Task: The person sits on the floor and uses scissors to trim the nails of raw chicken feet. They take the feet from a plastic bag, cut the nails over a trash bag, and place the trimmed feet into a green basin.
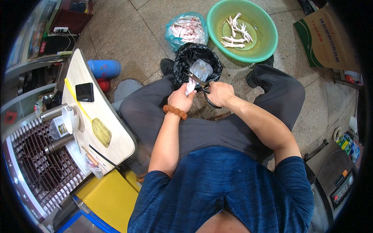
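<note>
My left hand [181, 99] holds a pale chicken foot [191, 85] over a bin lined with a black plastic bag [214, 54]. In my right hand [220, 93] is a pair of black-handled scissors [198, 80], its blades lying beside the upper part of that foot. Whether the blades touch it cannot be told. A crumpled clear plastic bag [201, 70] lies inside the bin. Beyond the bin stands a teal plastic bag [172, 39] full of chicken feet [188, 29]. To its right, a green plastic basin [213, 32] contains several chicken feet [233, 45] and some liquid.
At the left, a small table [116, 128] bears a phone [84, 92], a yellow fly swatter [101, 131] and a white bowl [70, 119]. A blue cylindrical container [105, 68] is on the floor beside it. A cardboard box [323, 40] stands at the upper right.
</note>
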### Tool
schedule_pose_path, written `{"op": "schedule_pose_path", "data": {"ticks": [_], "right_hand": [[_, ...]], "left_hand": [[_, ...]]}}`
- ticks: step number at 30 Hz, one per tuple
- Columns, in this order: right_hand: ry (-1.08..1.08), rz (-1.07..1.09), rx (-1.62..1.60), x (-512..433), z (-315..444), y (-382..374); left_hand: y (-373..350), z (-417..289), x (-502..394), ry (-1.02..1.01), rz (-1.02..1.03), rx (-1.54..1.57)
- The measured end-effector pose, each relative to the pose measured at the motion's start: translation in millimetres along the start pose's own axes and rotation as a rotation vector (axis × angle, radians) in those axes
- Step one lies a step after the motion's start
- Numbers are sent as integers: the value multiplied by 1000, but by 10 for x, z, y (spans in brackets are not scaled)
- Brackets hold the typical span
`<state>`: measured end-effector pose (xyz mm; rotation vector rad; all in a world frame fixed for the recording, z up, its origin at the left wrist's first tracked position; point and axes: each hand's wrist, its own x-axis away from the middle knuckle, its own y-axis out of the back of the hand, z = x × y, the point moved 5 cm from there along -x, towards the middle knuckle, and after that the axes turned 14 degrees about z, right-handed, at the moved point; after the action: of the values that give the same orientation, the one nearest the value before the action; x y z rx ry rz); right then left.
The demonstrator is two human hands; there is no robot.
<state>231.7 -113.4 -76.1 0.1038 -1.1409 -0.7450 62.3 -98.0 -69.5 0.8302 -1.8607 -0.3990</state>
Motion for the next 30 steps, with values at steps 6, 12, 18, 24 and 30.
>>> {"op": "schedule_pose_path", "data": {"ticks": [6,12,18,24,30], "right_hand": [[9,5,11,-65,-44,-35],[-52,13,-41,-88,-81,-74],[10,-20,146,37,61,-141],[-28,9,155,4,65,-143],[-8,79,122,-74,-10,-200]], "left_hand": [[-8,-34,-1,21,40,-35],[7,-19,-12,80,27,-85],[-45,-12,-66,146,11,-301],[-95,-74,-80,74,-117,-484],[-158,-46,-105,96,-87,-551]]}}
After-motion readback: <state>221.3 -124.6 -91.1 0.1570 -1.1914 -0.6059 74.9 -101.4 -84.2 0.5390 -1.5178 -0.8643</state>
